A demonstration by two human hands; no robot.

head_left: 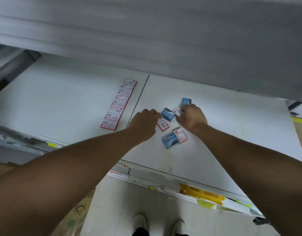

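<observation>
Both of your arms reached across the white bench [232, 133] toward a loose cluster of small cartons at its centre. Your right hand [192, 118] was clenched on a small red-and-white box [176, 112], fingers curled over its top, though motion blur softened the grip. Your left hand [145, 120] lay knuckles-up with its fingers curled, their tips at the edge of the middle blue box [168, 114]; whether it was grasping anything could not be told.

The middle blue box sat tilted between your two hands, partly on top of a flat red-and-white box [164, 125] at 4 o'clock from your left hand. A far blue box [186, 101] stood at 12 o'clock from your right hand, just beyond the knuckles. At 7 o'clock from that hand lay a near blue box [169, 141], touching a near red-and-white box [181, 136] beside it.

At 10 o'clock from your left hand, across a dark seam [138, 99] in the bench, a row of red-and-white boxes [118, 104] ran edge to edge, slanting away from you. Every carton was shut, so the contents stayed out of sight.

An upper shelf [164, 40] overhung the far side of the bench. Yellow tape [203, 195] marked the near rim, and your white shoes [139, 222] stood on the tiled floor [121, 201] at 6 o'clock.
</observation>
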